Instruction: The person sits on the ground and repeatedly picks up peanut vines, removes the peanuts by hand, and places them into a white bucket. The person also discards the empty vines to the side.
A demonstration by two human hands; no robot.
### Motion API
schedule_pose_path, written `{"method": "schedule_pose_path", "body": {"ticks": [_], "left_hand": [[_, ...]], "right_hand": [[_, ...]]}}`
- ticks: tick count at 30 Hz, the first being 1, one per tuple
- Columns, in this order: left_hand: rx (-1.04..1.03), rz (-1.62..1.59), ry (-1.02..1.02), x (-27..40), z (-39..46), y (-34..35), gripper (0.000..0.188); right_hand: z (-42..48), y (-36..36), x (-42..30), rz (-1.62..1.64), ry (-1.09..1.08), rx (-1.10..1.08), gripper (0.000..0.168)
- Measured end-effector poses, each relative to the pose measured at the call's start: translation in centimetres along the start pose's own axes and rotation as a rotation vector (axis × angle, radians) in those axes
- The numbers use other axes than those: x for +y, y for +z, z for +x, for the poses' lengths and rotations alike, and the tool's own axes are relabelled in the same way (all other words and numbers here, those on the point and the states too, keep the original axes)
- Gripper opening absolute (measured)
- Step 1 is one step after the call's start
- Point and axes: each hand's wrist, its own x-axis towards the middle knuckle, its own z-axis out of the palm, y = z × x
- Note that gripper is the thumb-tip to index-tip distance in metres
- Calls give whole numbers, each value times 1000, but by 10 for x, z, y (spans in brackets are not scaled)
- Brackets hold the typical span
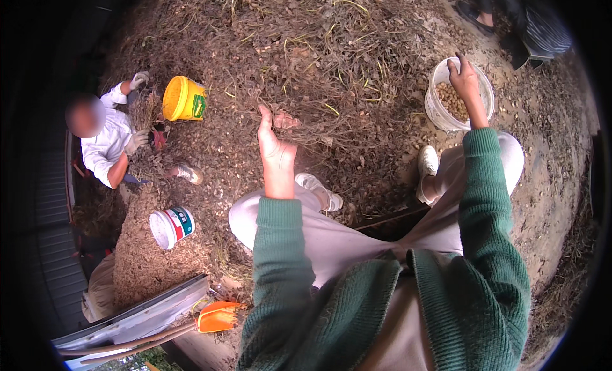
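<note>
My left hand [277,136] is closed around a bunch of dried peanut plants [325,131], whose stems and roots trail to the right over the heap. Out to the right, my right hand [464,79] is above the opening of a white plastic bucket [431,100], fingers apart and dark with soil at the tips. Peanuts in their shells [449,101] lie inside that bucket, partly hidden by my hand. Nothing shows between the fingers of my right hand.
A person in a white shirt [107,131], gloved, holds plants at the left beside a yellow bucket [193,100]. Below stands a white bucket [162,227] near a peanut pile [153,265]. An orange plastic tool [217,317] lies lower left. Another person's foot [485,19] shows upper right.
</note>
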Motion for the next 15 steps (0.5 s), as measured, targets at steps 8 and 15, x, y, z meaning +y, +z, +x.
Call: {"method": "schedule_pose_path", "body": {"ticks": [8,15], "left_hand": [[-1202,-11,214,41,-21,-14,47],[-986,-227,351,83,-46,-37,44]], "right_hand": [[-144,46,-157,673,-288,-915,34],[-175,68,-164,299,-417,-1110,25]]}}
